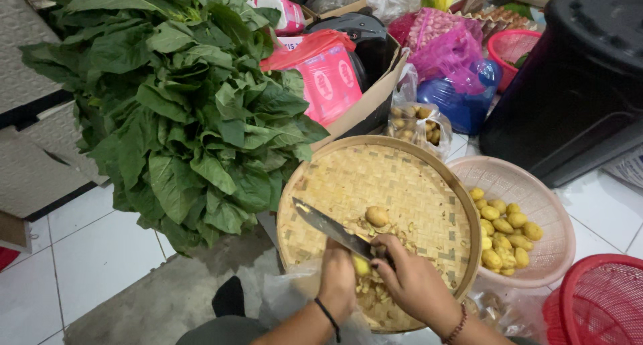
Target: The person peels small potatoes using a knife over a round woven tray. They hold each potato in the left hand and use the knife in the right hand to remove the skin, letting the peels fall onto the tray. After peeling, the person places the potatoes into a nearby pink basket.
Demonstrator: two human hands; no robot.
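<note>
Upper left to centre: big heap of green leafy vegetables [181, 97] on white tiled floor [94, 251], crowding tray edge. Lower centre: left hand [338, 278], black band on wrist, clenched round small yellow peeled potato [362, 265], held over round woven bamboo tray [429, 177] so peelings [375, 295] drop there. Right hand [415, 285] grasping steel kitchen knife [329, 227], blade angled toward upper left, edge at potato. One unpeeled brown potato [377, 216] loose on tray. Right: pink plastic colander [536, 184] with peeled yellow potatoes [504, 236], touching tray rim, close for dropping. Lower right: red mesh basket [603, 301]. Upper right: black bin [583, 70], bags behind.
</note>
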